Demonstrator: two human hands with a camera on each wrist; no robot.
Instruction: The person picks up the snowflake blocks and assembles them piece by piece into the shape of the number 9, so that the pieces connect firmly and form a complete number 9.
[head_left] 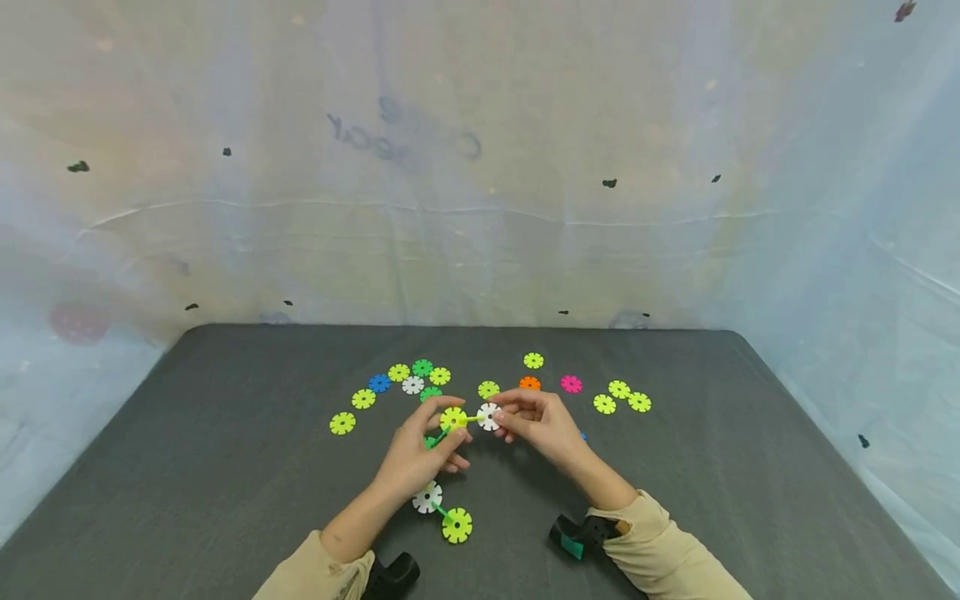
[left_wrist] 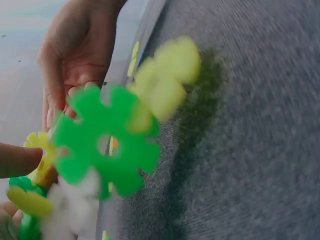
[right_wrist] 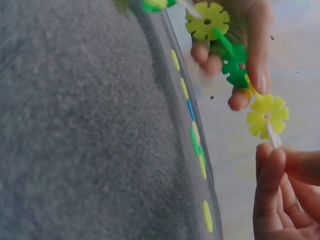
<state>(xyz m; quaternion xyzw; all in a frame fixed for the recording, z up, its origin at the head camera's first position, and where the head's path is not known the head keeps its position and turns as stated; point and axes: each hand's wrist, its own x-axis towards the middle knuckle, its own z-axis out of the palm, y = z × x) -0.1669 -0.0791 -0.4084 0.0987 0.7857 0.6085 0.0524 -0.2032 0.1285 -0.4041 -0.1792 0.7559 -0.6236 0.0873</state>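
Note:
Near the middle of the table, both hands hold a chain of slotted interlocking discs in front of the body. My left hand [head_left: 411, 450] grips the chain by a yellow disc [head_left: 453, 419], thumb on the near side. Between finger and thumb, my right hand [head_left: 546, 423] pinches a white disc [head_left: 488, 417], whose edge meets a yellow disc [right_wrist: 277, 117] in the right wrist view. Below the left hand hang another white disc [head_left: 427, 492] and a yellow-green disc [head_left: 457, 537], joined by a green one. A green disc [left_wrist: 130, 160] looms large and blurred in the left wrist view.
Loose discs lie flat beyond the hands: several at the left, including a blue disc [head_left: 379, 383]; an orange disc [head_left: 529, 382] and a pink disc [head_left: 572, 384] behind the right hand; yellow discs [head_left: 604, 404] farther right. The dark table [head_left: 187, 467] ends at a pale sheet wall.

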